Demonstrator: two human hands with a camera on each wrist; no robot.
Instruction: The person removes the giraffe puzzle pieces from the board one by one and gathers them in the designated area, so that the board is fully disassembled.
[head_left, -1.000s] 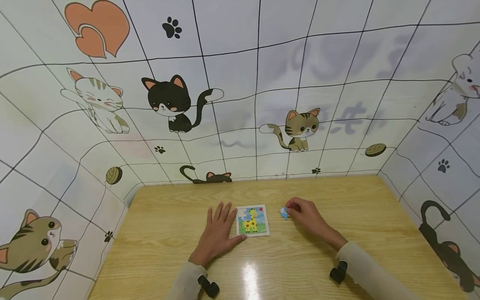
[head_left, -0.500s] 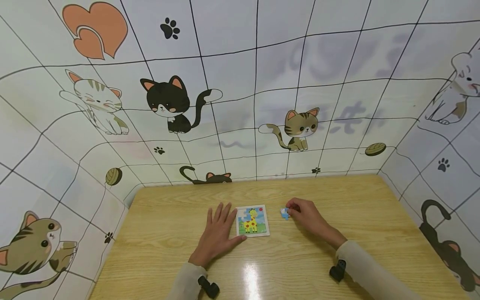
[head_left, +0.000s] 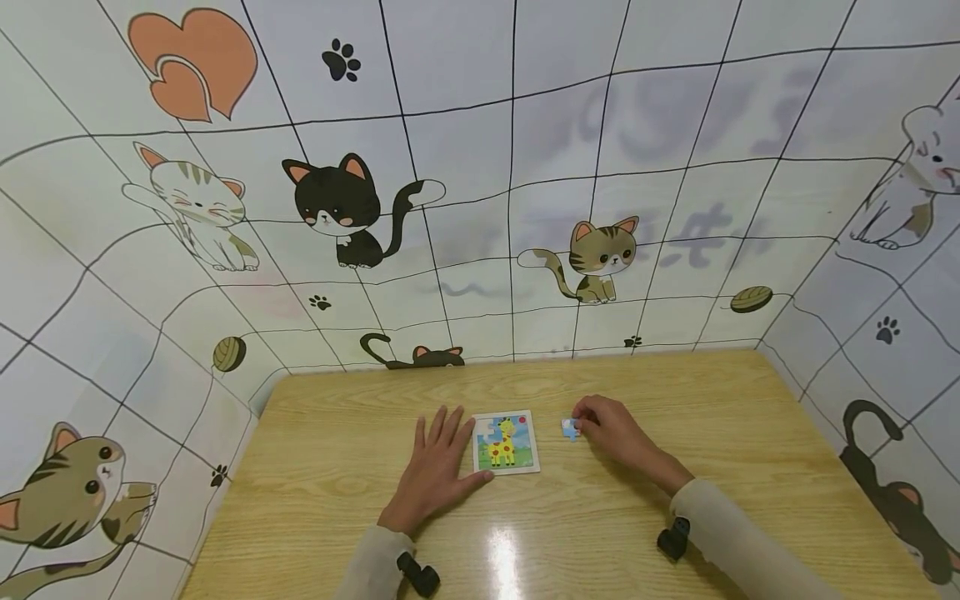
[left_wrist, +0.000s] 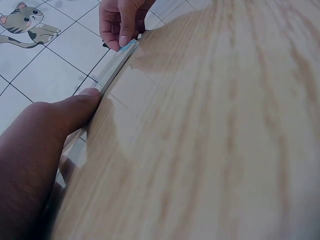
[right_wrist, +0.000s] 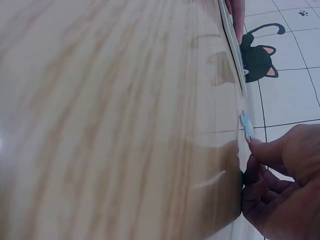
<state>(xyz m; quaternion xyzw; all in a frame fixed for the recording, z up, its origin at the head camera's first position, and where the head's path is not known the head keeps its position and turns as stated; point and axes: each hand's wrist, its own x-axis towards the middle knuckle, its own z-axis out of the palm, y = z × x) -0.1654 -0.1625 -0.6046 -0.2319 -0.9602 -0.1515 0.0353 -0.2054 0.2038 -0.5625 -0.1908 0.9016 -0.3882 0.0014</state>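
Observation:
A square jigsaw board [head_left: 536,454] with a white frame and a giraffe picture lies flat on the table. White gaps show at the picture's upper left. My left hand [head_left: 435,471] rests beside it with fingers spread, the thumb at the near left corner and the fingertips along the left edge. To the right of the board, my right hand [head_left: 611,429] pinches a blue and white puzzle piece [head_left: 570,428] between thumb and fingers. The same piece [right_wrist: 246,125] shows in the right wrist view, held close over the wood.
The pale wooden table [head_left: 637,533] runs back to a white wall [head_left: 480,208] printed with a black grid and cartoon cats. Side walls of the same print flank it left and right. A small dark device is strapped to each sleeve.
The puzzle piece in my right hand has turned slightly between the fingers and now shows more of its face. My left hand and the jigsaw board have stayed in place.

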